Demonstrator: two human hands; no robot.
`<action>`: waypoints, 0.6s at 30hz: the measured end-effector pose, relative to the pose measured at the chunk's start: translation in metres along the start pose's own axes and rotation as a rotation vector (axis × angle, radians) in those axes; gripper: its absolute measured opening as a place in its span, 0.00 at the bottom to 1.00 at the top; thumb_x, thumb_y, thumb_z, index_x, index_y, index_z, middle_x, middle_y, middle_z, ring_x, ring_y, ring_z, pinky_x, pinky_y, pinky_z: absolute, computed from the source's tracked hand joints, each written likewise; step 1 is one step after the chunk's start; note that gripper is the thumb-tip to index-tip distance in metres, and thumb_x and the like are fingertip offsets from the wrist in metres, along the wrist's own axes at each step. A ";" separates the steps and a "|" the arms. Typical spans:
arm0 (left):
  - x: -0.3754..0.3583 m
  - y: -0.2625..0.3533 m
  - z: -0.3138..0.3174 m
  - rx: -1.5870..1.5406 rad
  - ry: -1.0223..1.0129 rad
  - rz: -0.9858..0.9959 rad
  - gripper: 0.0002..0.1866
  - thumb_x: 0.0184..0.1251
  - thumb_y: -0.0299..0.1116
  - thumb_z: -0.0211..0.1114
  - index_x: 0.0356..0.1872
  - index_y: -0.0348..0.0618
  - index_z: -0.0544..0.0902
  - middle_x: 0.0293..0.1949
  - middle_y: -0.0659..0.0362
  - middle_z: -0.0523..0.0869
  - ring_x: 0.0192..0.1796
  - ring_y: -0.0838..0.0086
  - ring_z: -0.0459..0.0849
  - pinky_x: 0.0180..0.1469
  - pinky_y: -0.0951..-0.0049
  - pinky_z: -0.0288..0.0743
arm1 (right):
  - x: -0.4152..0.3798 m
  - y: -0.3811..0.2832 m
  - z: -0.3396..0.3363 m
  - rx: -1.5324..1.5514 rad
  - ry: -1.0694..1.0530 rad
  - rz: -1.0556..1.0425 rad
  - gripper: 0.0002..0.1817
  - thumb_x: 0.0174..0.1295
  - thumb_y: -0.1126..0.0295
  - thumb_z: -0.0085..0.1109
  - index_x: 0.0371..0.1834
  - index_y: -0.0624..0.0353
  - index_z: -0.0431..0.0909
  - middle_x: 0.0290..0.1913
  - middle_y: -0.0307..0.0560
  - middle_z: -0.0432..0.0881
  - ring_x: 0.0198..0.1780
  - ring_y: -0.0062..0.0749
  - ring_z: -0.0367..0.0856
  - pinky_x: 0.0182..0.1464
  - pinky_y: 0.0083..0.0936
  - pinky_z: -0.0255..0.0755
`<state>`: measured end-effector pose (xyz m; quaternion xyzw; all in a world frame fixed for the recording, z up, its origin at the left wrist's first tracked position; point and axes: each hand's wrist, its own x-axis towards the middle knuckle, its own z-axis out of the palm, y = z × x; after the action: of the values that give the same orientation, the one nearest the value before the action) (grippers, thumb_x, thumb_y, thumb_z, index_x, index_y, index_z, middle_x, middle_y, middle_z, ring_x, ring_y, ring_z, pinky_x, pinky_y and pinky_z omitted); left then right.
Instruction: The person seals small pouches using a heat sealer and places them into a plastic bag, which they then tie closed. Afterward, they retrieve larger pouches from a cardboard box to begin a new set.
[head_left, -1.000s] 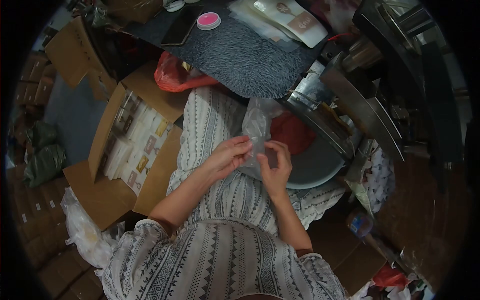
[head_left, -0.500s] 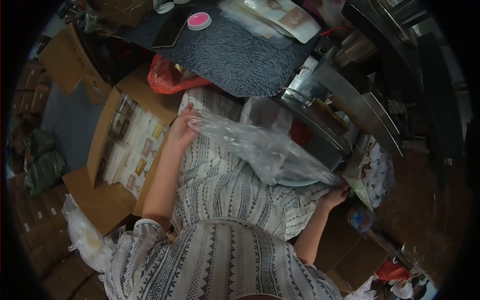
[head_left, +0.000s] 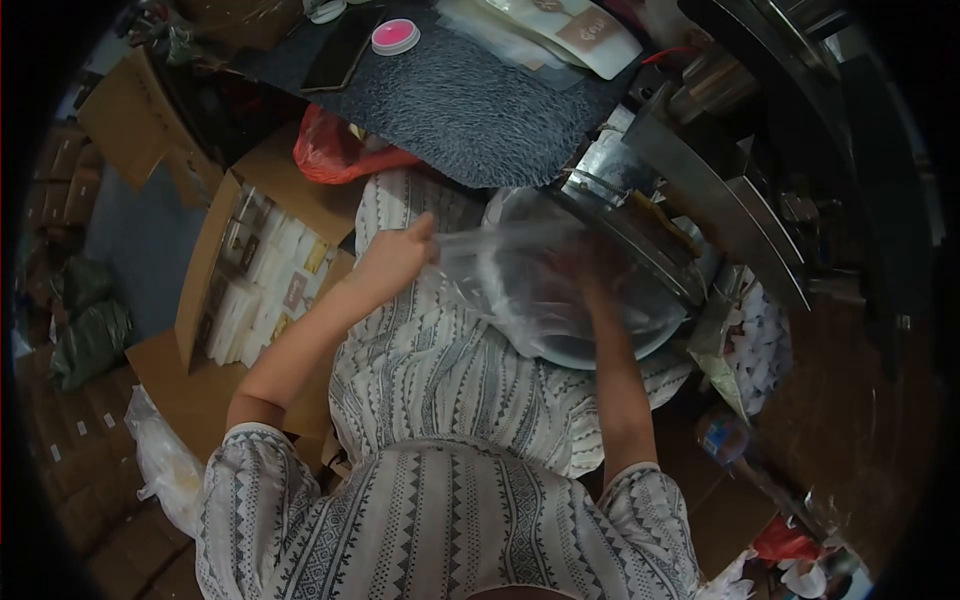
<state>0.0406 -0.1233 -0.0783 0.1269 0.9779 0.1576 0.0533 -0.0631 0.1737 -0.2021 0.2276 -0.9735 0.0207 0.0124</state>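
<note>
My left hand [head_left: 405, 255] is closed on the edge of a clear plastic bag [head_left: 500, 285], above my lap. The bag stretches to the right over a round basin [head_left: 648, 352] that rests by my right thigh. My right hand [head_left: 580, 260] is over the basin, behind or inside the clear plastic; its fingers are blurred and partly hidden, so its grip cannot be made out. Something reddish shows dimly near it.
An open carton [head_left: 200, 270] of packed pouches stands at the left. Ahead is a dark textured mat [head_left: 470, 110] with a pink round tin [head_left: 395, 37] and a phone [head_left: 343, 50]. Metal machinery [head_left: 710, 180] is at the right, a red bag [head_left: 340, 150] under the mat's edge.
The plastic was stretched between both hands. My right hand has moved up and left over the basin, and my left hand has moved slightly right with the bag's edge.
</note>
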 end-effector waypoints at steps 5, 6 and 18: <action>-0.005 -0.002 0.002 0.022 0.065 -0.219 0.18 0.55 0.26 0.61 0.49 0.38 0.76 0.47 0.48 0.75 0.34 0.52 0.83 0.36 0.57 0.79 | -0.005 0.030 -0.022 -0.003 -0.172 0.017 0.35 0.58 0.58 0.61 0.67 0.58 0.61 0.66 0.58 0.66 0.65 0.52 0.66 0.66 0.46 0.60; -0.004 0.001 0.003 0.001 0.095 -0.236 0.23 0.54 0.33 0.66 0.51 0.34 0.74 0.48 0.45 0.74 0.33 0.52 0.83 0.35 0.58 0.79 | -0.025 0.024 -0.024 0.082 0.066 -0.210 0.38 0.54 0.61 0.64 0.68 0.57 0.60 0.66 0.58 0.66 0.66 0.53 0.66 0.64 0.43 0.64; 0.023 0.023 0.107 0.406 -0.498 -0.164 0.46 0.47 0.50 0.73 0.63 0.30 0.65 0.55 0.46 0.72 0.46 0.59 0.79 0.37 0.61 0.78 | -0.195 0.056 -0.048 -0.109 -0.259 -0.145 0.32 0.56 0.47 0.58 0.56 0.60 0.73 0.54 0.53 0.76 0.55 0.46 0.75 0.59 0.49 0.62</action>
<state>0.0392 -0.0648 -0.1731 0.0903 0.9532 -0.0810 0.2769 0.0874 0.3126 -0.1631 0.2968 -0.9477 -0.0628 -0.0993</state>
